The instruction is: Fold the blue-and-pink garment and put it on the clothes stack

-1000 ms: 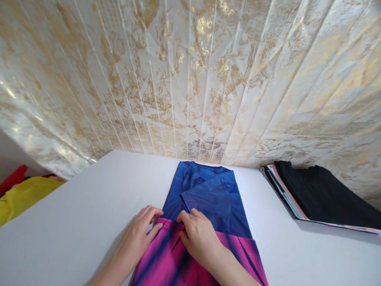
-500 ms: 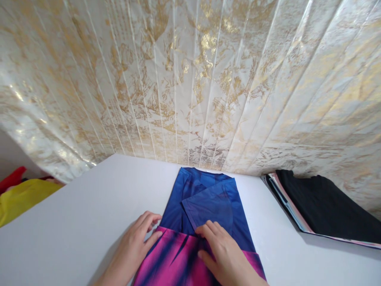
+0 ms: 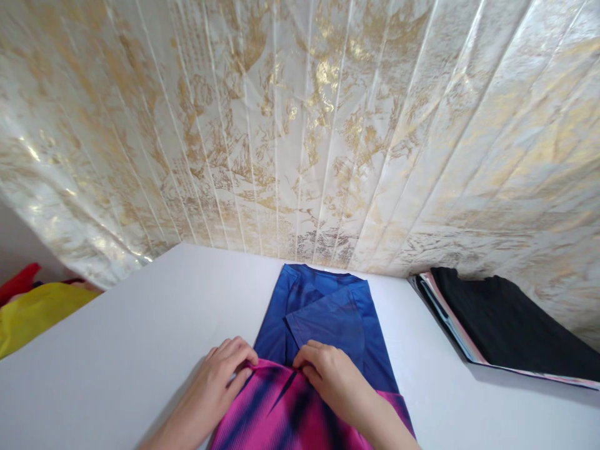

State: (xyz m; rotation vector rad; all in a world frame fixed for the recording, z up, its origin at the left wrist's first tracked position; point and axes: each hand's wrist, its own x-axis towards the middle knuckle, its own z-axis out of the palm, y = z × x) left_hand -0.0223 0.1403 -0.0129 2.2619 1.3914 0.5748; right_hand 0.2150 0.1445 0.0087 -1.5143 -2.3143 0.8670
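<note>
A folded garment lies on the white table (image 3: 140,331), its far part blue (image 3: 323,309) and its near part pink with dark streaks (image 3: 276,412). My left hand (image 3: 220,378) rests on the pink fold's left corner, fingers curled and pinching the edge. My right hand (image 3: 330,378) lies over the middle of the fold line, fingers bent and pinching the pink edge where it meets the blue cloth.
A stack of folded clothes with a black piece on top (image 3: 506,319) sits at the right against the wall. A white and gold patterned sheet (image 3: 300,125) hangs behind the table. Yellow and red cloth (image 3: 37,306) lies off the table's left side.
My right hand slid right along the fold line, then came back to the middle and curled onto the edge. My left hand stayed at the left corner, fingers closing a little.
</note>
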